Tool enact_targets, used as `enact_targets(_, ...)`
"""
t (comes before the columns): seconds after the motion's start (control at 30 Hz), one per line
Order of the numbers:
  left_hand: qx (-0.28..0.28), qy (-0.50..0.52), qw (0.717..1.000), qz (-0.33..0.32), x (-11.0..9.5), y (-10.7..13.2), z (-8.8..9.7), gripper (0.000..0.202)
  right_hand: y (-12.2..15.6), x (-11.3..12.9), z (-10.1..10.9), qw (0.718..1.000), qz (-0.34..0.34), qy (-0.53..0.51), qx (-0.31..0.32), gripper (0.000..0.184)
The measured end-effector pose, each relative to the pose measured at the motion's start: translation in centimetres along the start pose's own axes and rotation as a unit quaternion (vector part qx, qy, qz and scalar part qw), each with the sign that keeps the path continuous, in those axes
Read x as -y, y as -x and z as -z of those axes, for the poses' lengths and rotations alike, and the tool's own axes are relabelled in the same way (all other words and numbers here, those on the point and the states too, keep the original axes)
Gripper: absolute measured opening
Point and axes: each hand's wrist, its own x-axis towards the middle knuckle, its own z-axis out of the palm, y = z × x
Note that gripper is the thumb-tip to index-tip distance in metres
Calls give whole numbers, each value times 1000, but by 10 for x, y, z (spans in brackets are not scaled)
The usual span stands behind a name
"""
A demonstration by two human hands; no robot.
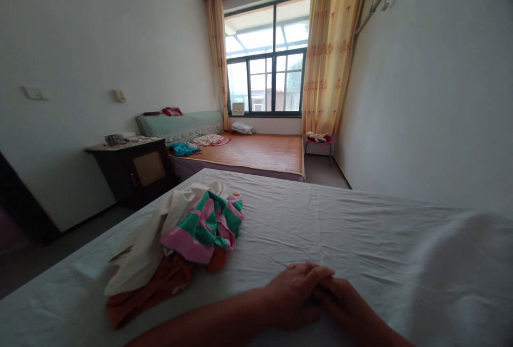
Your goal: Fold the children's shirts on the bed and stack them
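While our left hand (pixel 292 289) and right hand (pixel 339 294) are together, fingers overlapping, we cannot tell whether either grips the other. Left of them, on a wrinkled white sheet (pixel 288 218), crumpled green-and-pink patterned cloth (pixel 206 226) lies over cream fabric (pixel 140 256) and rust-brown fabric (pixel 158 285).
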Motion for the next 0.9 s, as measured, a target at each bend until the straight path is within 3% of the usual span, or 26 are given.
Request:
enact_targets(0.23, -4, -4, 1000, -1, 3, 0, -3, 74, -1, -7, 0, 1000, 1, -14, 11, 35)
enact_targets(0.47, 1, 11, 1000, 7, 0, 1, 2, 77, -5, 5, 0, 1000, -7, -29, -4, 30)
enact_targets(0.63, -4, 20, 999, 38, 3, 2, 2, 78, -18, 6, 4, 995, -7, -72, 71, 28)
enact_targets(0.8, -6, 11, 1000, 22, 1, 3, 4, 77, -12, 1, -2, 1000, -15, -10, -20, 28)
enact_targets(0.9, -3, -1, 1000, 20, -2, 3, 6, 75, -8, 2, -1, 1000, -1, -8, -4, 28)
